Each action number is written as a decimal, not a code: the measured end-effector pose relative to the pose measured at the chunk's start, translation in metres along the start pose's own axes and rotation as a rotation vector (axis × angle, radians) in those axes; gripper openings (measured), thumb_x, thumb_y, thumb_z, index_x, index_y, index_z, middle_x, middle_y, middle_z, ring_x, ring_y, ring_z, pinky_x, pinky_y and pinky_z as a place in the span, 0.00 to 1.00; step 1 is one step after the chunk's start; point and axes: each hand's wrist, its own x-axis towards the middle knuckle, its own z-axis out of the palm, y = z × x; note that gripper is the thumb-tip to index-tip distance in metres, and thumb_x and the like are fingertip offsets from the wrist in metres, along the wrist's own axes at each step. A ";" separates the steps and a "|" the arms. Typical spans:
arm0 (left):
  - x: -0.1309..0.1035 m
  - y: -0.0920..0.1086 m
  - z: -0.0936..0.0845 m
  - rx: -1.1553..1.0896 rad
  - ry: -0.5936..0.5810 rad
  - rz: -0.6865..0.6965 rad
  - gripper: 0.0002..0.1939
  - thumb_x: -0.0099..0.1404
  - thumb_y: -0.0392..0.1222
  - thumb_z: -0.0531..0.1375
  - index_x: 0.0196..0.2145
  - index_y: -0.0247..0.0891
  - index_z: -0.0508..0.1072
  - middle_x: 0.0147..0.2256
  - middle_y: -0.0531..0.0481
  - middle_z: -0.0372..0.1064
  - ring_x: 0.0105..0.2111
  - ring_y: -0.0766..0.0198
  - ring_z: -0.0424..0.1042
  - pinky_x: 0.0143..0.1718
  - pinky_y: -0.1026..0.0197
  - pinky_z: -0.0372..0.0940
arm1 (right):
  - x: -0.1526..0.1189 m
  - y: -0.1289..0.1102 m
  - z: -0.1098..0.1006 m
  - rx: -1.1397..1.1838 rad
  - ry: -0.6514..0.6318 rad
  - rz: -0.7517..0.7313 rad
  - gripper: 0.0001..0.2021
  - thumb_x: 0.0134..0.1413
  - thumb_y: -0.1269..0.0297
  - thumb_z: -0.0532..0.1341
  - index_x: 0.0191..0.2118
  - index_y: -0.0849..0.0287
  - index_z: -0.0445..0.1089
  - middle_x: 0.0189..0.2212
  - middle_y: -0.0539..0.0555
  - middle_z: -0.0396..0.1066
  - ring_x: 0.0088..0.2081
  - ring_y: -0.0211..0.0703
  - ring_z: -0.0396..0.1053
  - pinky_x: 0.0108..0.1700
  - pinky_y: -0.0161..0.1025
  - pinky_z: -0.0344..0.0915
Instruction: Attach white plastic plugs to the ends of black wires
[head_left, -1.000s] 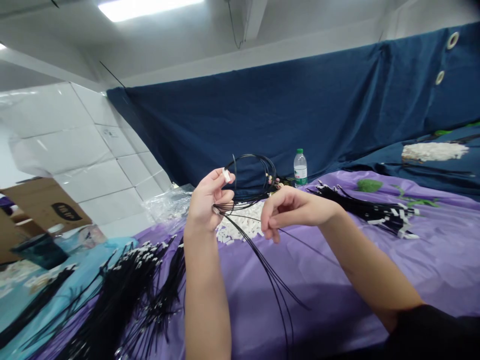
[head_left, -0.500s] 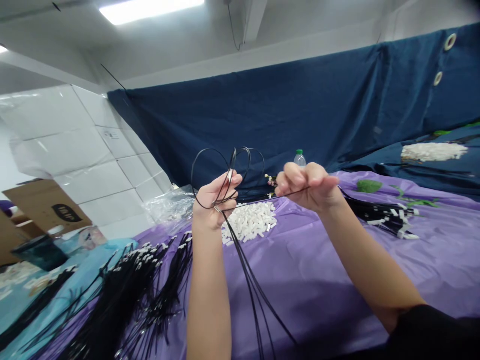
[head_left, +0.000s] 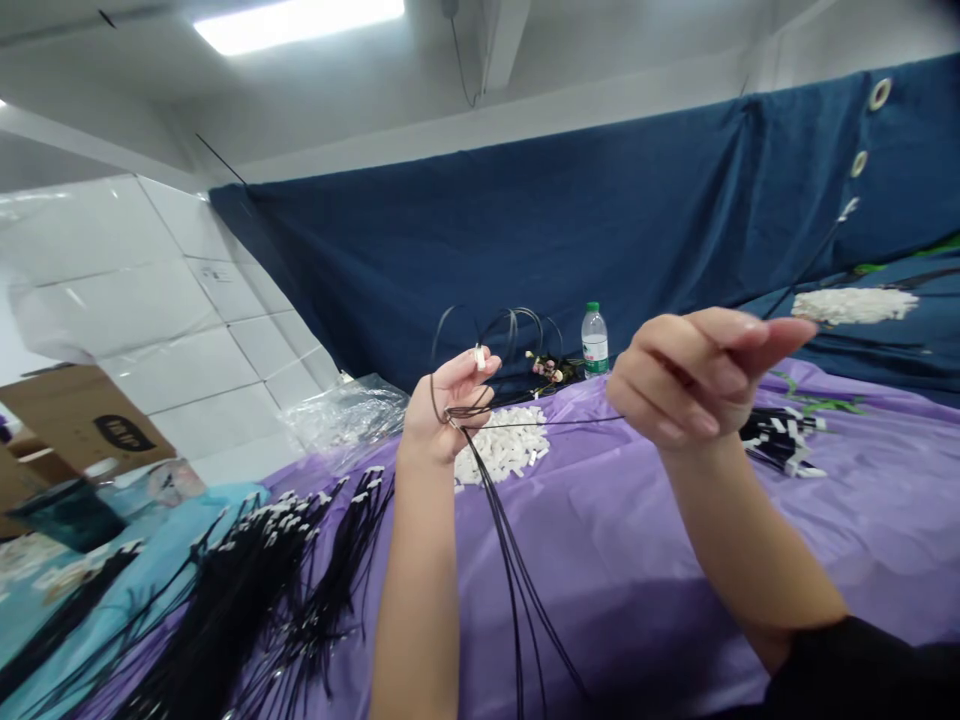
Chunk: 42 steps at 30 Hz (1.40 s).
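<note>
My left hand is closed around several thin black cords, which loop up behind the fingers and hang down past the wrist. A small white piece sticks up between its thumb and fingertip. From this hand one black cord runs taut to my right hand, whose fingers are curled and pinched on it. Beyond the right fingertips a length of black cord with a white tip points up and right. Behind the left hand lies a pile of small white pieces.
Bundles of black cords with white ends lie at left on purple cloth; another bundle is at right. A water bottle, plastic bag and cardboard box stand further back. White pieces lie far right.
My right hand has moved right and nearer, drawing the cord out further from my left hand. The cord's white-tipped end now shows up at the right. The loops above my left hand have shifted right.
</note>
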 end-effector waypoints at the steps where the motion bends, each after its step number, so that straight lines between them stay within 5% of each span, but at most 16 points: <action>1: 0.001 -0.002 0.000 0.046 0.032 0.029 0.04 0.65 0.34 0.54 0.31 0.33 0.63 0.28 0.55 0.59 0.12 0.82 0.43 0.09 0.76 0.40 | -0.001 -0.002 -0.004 -0.062 0.033 0.033 0.23 0.54 0.33 0.51 0.36 0.44 0.71 0.12 0.39 0.44 0.09 0.28 0.40 0.14 0.30 0.48; 4: 0.006 -0.010 0.003 0.208 0.165 0.165 0.05 0.61 0.33 0.57 0.31 0.34 0.61 0.29 0.55 0.60 0.12 0.82 0.45 0.10 0.74 0.40 | -0.008 -0.008 -0.009 -0.128 0.022 0.157 0.29 0.50 0.29 0.50 0.39 0.47 0.72 0.08 0.38 0.42 0.08 0.30 0.39 0.14 0.32 0.48; 8: 0.008 -0.019 0.010 0.412 0.338 0.324 0.08 0.61 0.36 0.59 0.29 0.35 0.61 0.26 0.58 0.55 0.12 0.81 0.48 0.13 0.73 0.43 | -0.011 -0.021 0.007 0.133 -0.241 0.259 0.06 0.56 0.57 0.64 0.36 0.51 0.75 0.15 0.43 0.63 0.09 0.25 0.51 0.13 0.27 0.50; 10: 0.007 -0.021 0.014 0.477 0.352 0.368 0.09 0.61 0.38 0.60 0.29 0.35 0.61 0.25 0.58 0.55 0.13 0.80 0.50 0.13 0.72 0.45 | -0.008 -0.023 0.019 0.050 -0.259 0.361 0.03 0.55 0.65 0.65 0.36 0.56 0.77 0.25 0.49 0.70 0.14 0.26 0.58 0.15 0.28 0.52; 13: 0.002 -0.021 0.019 0.496 0.284 0.361 0.09 0.60 0.39 0.61 0.29 0.35 0.62 0.25 0.58 0.56 0.13 0.80 0.50 0.14 0.72 0.46 | -0.001 -0.016 0.031 -0.312 -0.119 0.378 0.04 0.53 0.66 0.65 0.33 0.61 0.77 0.25 0.51 0.69 0.20 0.29 0.59 0.19 0.30 0.53; 18: -0.012 -0.017 0.026 0.432 0.103 0.278 0.08 0.59 0.39 0.62 0.32 0.35 0.64 0.25 0.57 0.58 0.12 0.81 0.49 0.14 0.72 0.43 | 0.003 0.002 0.031 -0.841 0.089 0.187 0.06 0.54 0.67 0.64 0.29 0.61 0.76 0.24 0.51 0.69 0.26 0.33 0.63 0.28 0.33 0.58; 27: -0.028 -0.010 0.028 0.330 -0.038 0.197 0.09 0.59 0.40 0.62 0.36 0.35 0.67 0.33 0.53 0.64 0.11 0.83 0.48 0.10 0.72 0.40 | -0.001 -0.014 0.041 -0.903 0.053 0.077 0.06 0.50 0.74 0.63 0.24 0.61 0.72 0.19 0.47 0.62 0.22 0.31 0.57 0.24 0.34 0.53; 42: -0.031 -0.011 0.028 0.326 -0.088 0.194 0.08 0.59 0.38 0.62 0.37 0.36 0.69 0.33 0.53 0.65 0.11 0.83 0.48 0.10 0.73 0.41 | -0.002 -0.016 0.046 -0.979 0.054 0.003 0.07 0.48 0.77 0.62 0.24 0.60 0.72 0.18 0.46 0.62 0.21 0.30 0.56 0.24 0.33 0.53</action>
